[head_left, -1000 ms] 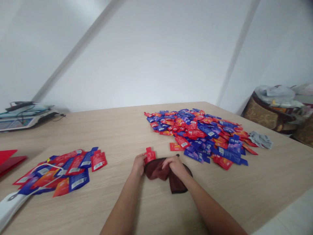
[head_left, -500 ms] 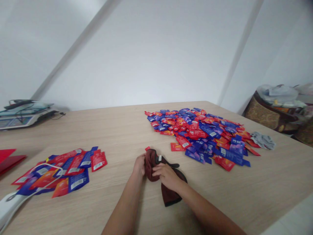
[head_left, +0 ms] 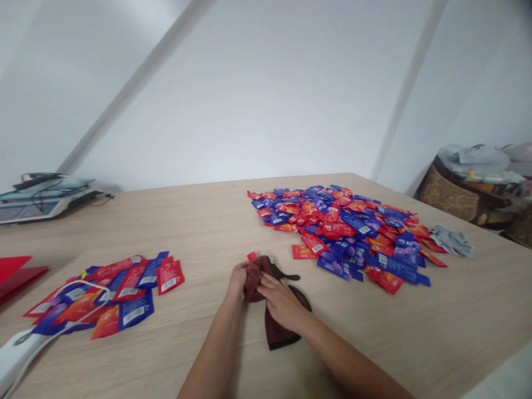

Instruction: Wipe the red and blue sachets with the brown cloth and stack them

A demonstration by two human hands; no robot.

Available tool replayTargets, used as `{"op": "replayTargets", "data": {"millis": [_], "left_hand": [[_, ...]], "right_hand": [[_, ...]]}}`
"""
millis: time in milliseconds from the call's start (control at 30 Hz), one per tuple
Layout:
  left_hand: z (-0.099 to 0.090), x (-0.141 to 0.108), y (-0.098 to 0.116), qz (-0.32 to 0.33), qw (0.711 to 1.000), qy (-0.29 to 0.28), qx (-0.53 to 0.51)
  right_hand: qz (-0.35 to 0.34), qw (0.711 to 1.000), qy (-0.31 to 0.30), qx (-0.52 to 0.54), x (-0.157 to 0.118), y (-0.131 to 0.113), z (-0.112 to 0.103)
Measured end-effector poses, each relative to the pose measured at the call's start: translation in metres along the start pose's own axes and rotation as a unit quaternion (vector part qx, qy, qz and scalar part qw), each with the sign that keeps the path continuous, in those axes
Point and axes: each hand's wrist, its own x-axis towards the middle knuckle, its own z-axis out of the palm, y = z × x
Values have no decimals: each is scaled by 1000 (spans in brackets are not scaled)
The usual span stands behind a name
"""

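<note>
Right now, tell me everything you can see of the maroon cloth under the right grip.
The maroon cloth looks soft, with black edging, a narrow black strip with a rounded end pointing right, and a small pale patch near its top. Its left part is bunched up; a flatter flap spreads toward the person on the pale table. The right grip lies over its middle, fingers on the bunch; the left grip is at its left edge. A red tip shows just beyond.
</note>
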Motion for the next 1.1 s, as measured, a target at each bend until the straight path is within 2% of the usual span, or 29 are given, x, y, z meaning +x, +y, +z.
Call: {"op": "replayTargets", "data": {"millis": [67,200,267,300,333,400,467,567,667,800,900,1000,1067,1100], "left_hand": [[2,2,0,4,1000,11,-8],[-3,1,11,22,999,46,-14],[-7,-4,19,62,994,79,48],[-8,-7,22,101,983,103,112],[-7,-12,24,147,961,130,196],[-1,-23,21,223,884,165,376],[7,-34,12,243,822,139,496],[7,-41,-3,241,788,61,563],[-24,-34,1,243,747,72,615],[-101,-16,27,180,641,155,730],[-158,-10,43,141,580,208,775],[-195,-10,52,106,557,251,785],[-201,-9,55,74,553,283,780],[-196,-9,55,66,550,296,778]], "right_hand": [[35,999,-1,-35,0,7,-1],[142,986,38,-80,0,31,-10],[165,981,50,-93,-1,40,-13],[168,980,55,-96,-1,42,-13],[168,979,61,-97,-1,43,-12],[168,978,76,-93,0,44,-9],[161,979,89,-82,-1,45,-7],[150,981,110,-56,-3,47,-8],[136,981,136,-29,-5,50,-12],[129,975,178,22,-5,56,-15],[117,956,251,94,-4,62,-17],[116,903,358,206,-4,72,-24],[130,847,424,293,-5,80,-31],[140,812,455,337,-5,85,-35]]}}
